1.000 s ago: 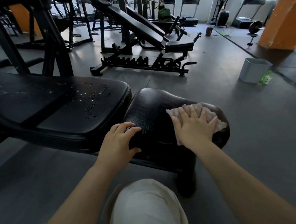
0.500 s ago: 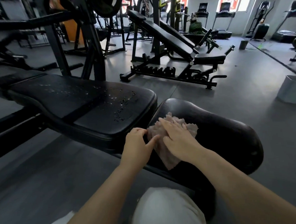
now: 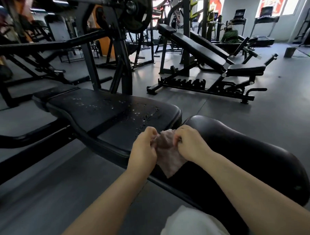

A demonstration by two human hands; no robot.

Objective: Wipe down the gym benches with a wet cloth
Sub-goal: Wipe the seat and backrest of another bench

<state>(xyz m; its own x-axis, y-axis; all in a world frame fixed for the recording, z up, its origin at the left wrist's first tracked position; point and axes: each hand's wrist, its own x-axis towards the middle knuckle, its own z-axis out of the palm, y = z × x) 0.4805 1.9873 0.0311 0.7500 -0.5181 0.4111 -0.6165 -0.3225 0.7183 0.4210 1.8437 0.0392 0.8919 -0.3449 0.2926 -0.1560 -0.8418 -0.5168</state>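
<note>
We have both hands on the cloth point(image 3: 167, 152). Left hand point(image 3: 144, 149) grips its left side, fingers point(image 3: 150, 131) curled round the fabric. Right hand point(image 3: 190, 144) grips the right side, fingers curled in and pinching the top edge. The cloth is bunched between the two hands, pinkish-grey, with a loose corner hanging down below them.

The cloth sits over the gap where the flat bench pad point(image 3: 106, 112) meets the rounded seat pad point(image 3: 248, 158), at the near edge of the bench. We cannot tell whether the cloth touches either pad or is held just above them.

The flat pad runs off to the left and carries scattered water droplets point(image 3: 142, 117) near its right end, just beyond our left hand. The seat pad surface looks dark and glossy; we cannot tell whether it is wet.

Our knee in light trousers point(image 3: 193, 223) shows at the bottom edge, below the seat pad.

Beyond the bench: an incline bench point(image 3: 201, 47) on the grey floor point(image 3: 282, 109), well apart from us. A weight plate point(image 3: 138, 10) on a rack upright stands behind the flat pad. Treadmills point(image 3: 263, 25) line the far wall by the windows.
</note>
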